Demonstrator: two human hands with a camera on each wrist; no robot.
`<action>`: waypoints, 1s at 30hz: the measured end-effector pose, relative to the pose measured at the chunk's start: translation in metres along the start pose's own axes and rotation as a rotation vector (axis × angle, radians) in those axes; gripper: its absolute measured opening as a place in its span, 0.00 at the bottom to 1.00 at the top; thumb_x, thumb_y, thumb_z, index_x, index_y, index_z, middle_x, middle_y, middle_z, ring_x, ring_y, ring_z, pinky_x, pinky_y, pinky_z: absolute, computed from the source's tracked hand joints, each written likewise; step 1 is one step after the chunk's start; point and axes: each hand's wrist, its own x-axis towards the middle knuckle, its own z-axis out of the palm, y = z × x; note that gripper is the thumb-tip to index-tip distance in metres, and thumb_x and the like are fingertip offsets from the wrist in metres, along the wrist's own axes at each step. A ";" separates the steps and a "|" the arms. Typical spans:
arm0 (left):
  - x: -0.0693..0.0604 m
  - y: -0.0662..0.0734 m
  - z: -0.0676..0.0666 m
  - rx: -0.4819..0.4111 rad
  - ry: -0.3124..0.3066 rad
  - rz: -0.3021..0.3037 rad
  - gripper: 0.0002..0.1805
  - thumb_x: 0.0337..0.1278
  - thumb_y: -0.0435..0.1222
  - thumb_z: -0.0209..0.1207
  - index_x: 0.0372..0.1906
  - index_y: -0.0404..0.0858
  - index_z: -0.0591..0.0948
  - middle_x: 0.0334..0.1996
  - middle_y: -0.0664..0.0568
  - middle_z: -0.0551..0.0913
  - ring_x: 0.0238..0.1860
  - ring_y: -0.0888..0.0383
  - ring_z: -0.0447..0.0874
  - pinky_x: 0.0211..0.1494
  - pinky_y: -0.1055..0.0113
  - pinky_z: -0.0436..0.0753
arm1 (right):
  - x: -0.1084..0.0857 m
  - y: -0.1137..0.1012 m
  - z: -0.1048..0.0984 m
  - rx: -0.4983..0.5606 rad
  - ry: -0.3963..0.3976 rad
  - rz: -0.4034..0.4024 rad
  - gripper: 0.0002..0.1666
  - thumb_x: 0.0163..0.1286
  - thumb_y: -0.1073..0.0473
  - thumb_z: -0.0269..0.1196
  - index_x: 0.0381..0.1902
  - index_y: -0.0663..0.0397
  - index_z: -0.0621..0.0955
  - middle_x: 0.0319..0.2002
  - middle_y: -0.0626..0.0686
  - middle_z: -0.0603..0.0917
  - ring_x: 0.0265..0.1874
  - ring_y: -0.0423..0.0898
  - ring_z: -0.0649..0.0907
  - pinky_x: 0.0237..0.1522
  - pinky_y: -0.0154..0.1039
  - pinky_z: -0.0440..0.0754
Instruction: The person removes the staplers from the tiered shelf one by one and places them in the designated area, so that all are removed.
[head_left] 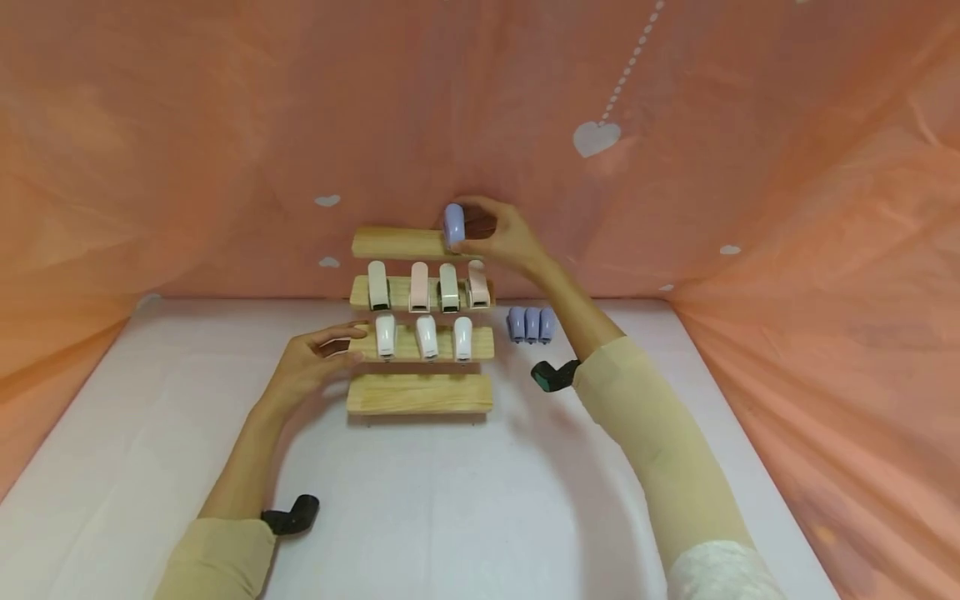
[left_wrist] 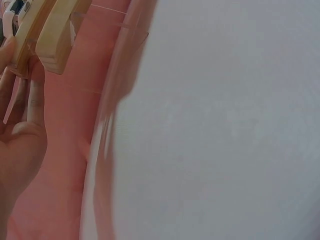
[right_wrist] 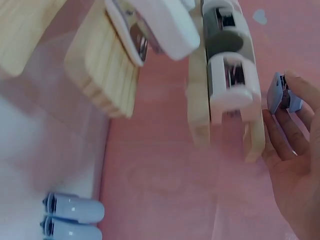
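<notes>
Right hand (head_left: 504, 237) pinches a stapler (head_left: 453, 223) crosswise to the top shelf (head_left: 397, 242), toward its right end; left hand (head_left: 309, 363) grips the rack (head_left: 406, 343).

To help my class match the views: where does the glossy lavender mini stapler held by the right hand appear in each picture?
Head: glossy lavender stapler, above centre, in the right hand.
Left wrist: not in it.
Right wrist: the stapler, right side, above mid-height.
Shared landmark: the pale wooden tiered rack.
</notes>
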 end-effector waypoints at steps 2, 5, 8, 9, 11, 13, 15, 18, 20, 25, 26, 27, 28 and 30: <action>0.000 -0.001 0.000 0.000 -0.006 -0.012 0.20 0.57 0.36 0.70 0.55 0.36 0.84 0.56 0.49 0.83 0.57 0.60 0.77 0.59 0.75 0.78 | -0.004 0.003 -0.005 -0.004 0.008 0.008 0.37 0.55 0.68 0.74 0.63 0.61 0.76 0.49 0.60 0.83 0.48 0.52 0.83 0.52 0.42 0.81; -0.001 -0.002 0.000 0.016 0.000 -0.022 0.20 0.57 0.36 0.70 0.55 0.36 0.83 0.56 0.51 0.83 0.58 0.60 0.77 0.58 0.76 0.77 | -0.009 0.007 -0.012 -0.005 0.014 0.018 0.37 0.55 0.69 0.73 0.64 0.62 0.76 0.50 0.62 0.83 0.49 0.53 0.83 0.54 0.43 0.81; -0.002 -0.001 -0.001 0.022 0.009 -0.016 0.22 0.58 0.36 0.70 0.56 0.34 0.83 0.56 0.52 0.83 0.58 0.58 0.77 0.59 0.76 0.77 | -0.012 0.009 -0.019 -0.007 0.026 0.026 0.37 0.56 0.69 0.73 0.64 0.63 0.75 0.52 0.63 0.82 0.51 0.54 0.82 0.56 0.46 0.80; -0.003 0.000 -0.001 0.025 0.011 -0.009 0.22 0.58 0.36 0.70 0.56 0.33 0.82 0.56 0.52 0.83 0.59 0.57 0.76 0.59 0.77 0.77 | -0.013 0.011 -0.021 -0.006 0.029 0.029 0.37 0.56 0.69 0.73 0.64 0.63 0.75 0.52 0.63 0.82 0.51 0.54 0.81 0.56 0.46 0.80; -0.003 0.000 -0.001 0.020 0.015 0.003 0.23 0.58 0.35 0.70 0.57 0.32 0.82 0.54 0.54 0.84 0.59 0.54 0.76 0.58 0.77 0.77 | -0.015 0.012 -0.026 -0.020 0.037 0.032 0.37 0.57 0.68 0.72 0.65 0.62 0.75 0.53 0.63 0.81 0.52 0.54 0.81 0.57 0.47 0.80; -0.003 0.001 -0.001 0.007 0.016 0.012 0.22 0.58 0.34 0.69 0.57 0.31 0.82 0.54 0.53 0.84 0.58 0.51 0.76 0.57 0.76 0.78 | -0.018 0.014 -0.030 -0.023 0.044 0.034 0.37 0.57 0.68 0.72 0.65 0.62 0.75 0.53 0.63 0.81 0.53 0.55 0.81 0.58 0.47 0.79; -0.002 0.002 0.000 -0.005 0.014 0.014 0.21 0.58 0.34 0.69 0.56 0.32 0.82 0.54 0.52 0.84 0.58 0.50 0.76 0.57 0.76 0.79 | -0.020 0.016 -0.034 -0.026 0.044 0.037 0.36 0.58 0.68 0.72 0.65 0.62 0.75 0.54 0.63 0.81 0.53 0.56 0.81 0.58 0.48 0.79; -0.002 0.002 0.000 -0.019 0.013 0.015 0.19 0.58 0.33 0.69 0.54 0.35 0.84 0.54 0.52 0.84 0.58 0.51 0.77 0.57 0.76 0.79 | -0.025 0.017 -0.040 -0.042 0.047 0.051 0.37 0.58 0.68 0.72 0.65 0.62 0.75 0.55 0.63 0.80 0.53 0.56 0.81 0.57 0.47 0.79; -0.002 0.001 0.000 -0.014 0.016 0.018 0.18 0.58 0.33 0.69 0.54 0.35 0.84 0.53 0.55 0.84 0.57 0.54 0.78 0.56 0.76 0.79 | -0.027 0.019 -0.043 -0.047 0.047 0.057 0.37 0.57 0.69 0.72 0.65 0.61 0.75 0.55 0.63 0.81 0.53 0.56 0.81 0.57 0.46 0.80; -0.001 0.001 0.002 -0.021 0.009 0.023 0.20 0.58 0.33 0.69 0.55 0.31 0.82 0.51 0.57 0.84 0.53 0.61 0.79 0.53 0.76 0.81 | -0.037 0.025 -0.052 -0.071 0.055 0.076 0.37 0.56 0.70 0.73 0.65 0.62 0.75 0.53 0.64 0.82 0.52 0.58 0.82 0.56 0.46 0.81; -0.001 0.000 0.003 -0.022 0.007 0.020 0.19 0.58 0.33 0.69 0.54 0.32 0.83 0.52 0.56 0.84 0.53 0.61 0.79 0.53 0.75 0.81 | -0.040 0.027 -0.054 -0.079 0.054 0.081 0.37 0.56 0.70 0.73 0.65 0.63 0.75 0.53 0.65 0.81 0.52 0.58 0.82 0.56 0.47 0.81; -0.001 0.000 0.003 -0.027 0.005 0.017 0.19 0.58 0.33 0.69 0.54 0.32 0.83 0.52 0.54 0.84 0.53 0.61 0.79 0.54 0.75 0.81 | -0.043 0.029 -0.056 -0.089 0.053 0.087 0.38 0.56 0.71 0.73 0.65 0.64 0.74 0.53 0.65 0.81 0.52 0.59 0.82 0.57 0.48 0.81; -0.002 0.000 0.003 -0.027 0.006 0.015 0.18 0.57 0.33 0.69 0.53 0.34 0.84 0.53 0.52 0.84 0.53 0.62 0.79 0.55 0.75 0.80 | -0.046 0.030 -0.057 -0.098 0.055 0.092 0.38 0.56 0.71 0.73 0.65 0.64 0.74 0.54 0.65 0.81 0.52 0.59 0.82 0.57 0.49 0.81; -0.002 0.000 0.004 -0.026 0.011 0.016 0.17 0.57 0.33 0.70 0.52 0.36 0.85 0.53 0.50 0.84 0.53 0.62 0.79 0.56 0.76 0.79 | -0.051 0.034 -0.061 -0.113 0.056 0.106 0.38 0.56 0.70 0.74 0.65 0.63 0.74 0.54 0.65 0.81 0.53 0.59 0.82 0.58 0.51 0.80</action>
